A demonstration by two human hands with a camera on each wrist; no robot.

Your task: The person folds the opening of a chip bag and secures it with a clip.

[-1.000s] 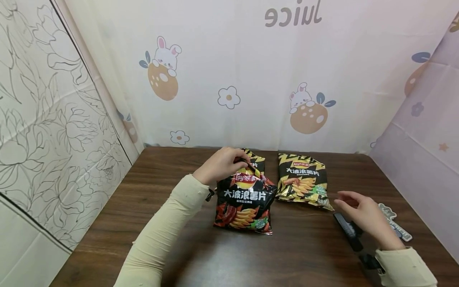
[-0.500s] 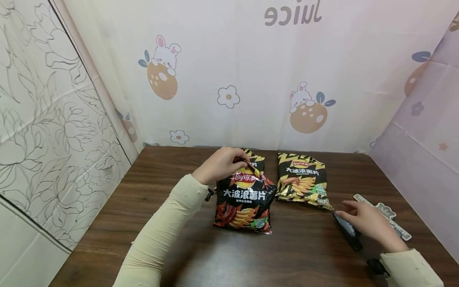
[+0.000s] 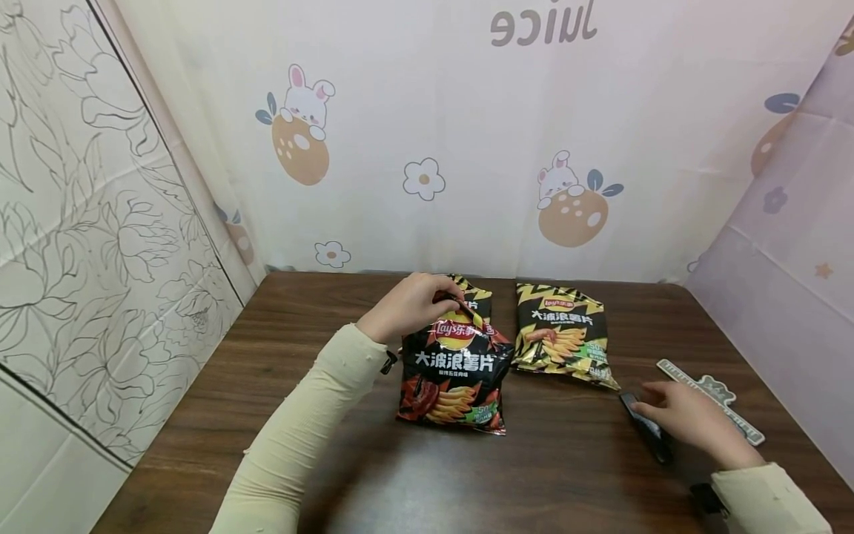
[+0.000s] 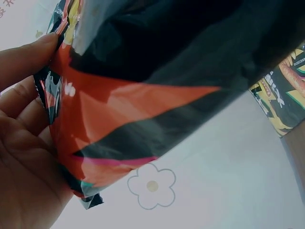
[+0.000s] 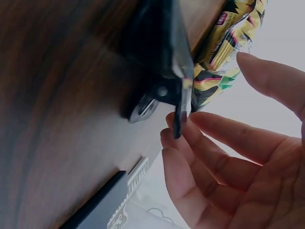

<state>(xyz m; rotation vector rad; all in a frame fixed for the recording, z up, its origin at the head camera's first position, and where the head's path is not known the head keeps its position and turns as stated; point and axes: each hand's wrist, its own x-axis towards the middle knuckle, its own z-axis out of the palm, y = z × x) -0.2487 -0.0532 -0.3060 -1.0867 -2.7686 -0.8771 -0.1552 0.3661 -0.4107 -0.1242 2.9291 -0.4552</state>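
My left hand (image 3: 412,308) pinches the top edge of a black and red bag of potato chips (image 3: 454,378), which hangs upright in the head view. In the left wrist view the thumb (image 4: 28,59) lies on one face of the bag, the other fingers behind it. On the right, my right hand (image 3: 697,423) is beside a narrow black tool (image 3: 646,430) resembling a stapler. The right wrist view shows its hinged black body (image 5: 167,62) and a small metal plate (image 5: 144,109); my fingertips are right at its end, the thumb held apart.
A yellow and black chip bag (image 3: 563,334) lies right of the held one; another (image 3: 477,297) is partly hidden behind it. A white ruler (image 3: 740,424) with a cloud-shaped part lies by my right hand. A patterned curtain (image 3: 373,215) borders the brown table (image 3: 567,475).
My right hand has shifted a little right and toward me, uncovering more of the ruler and the black tool. My left hand and its chip bag have stayed in place.
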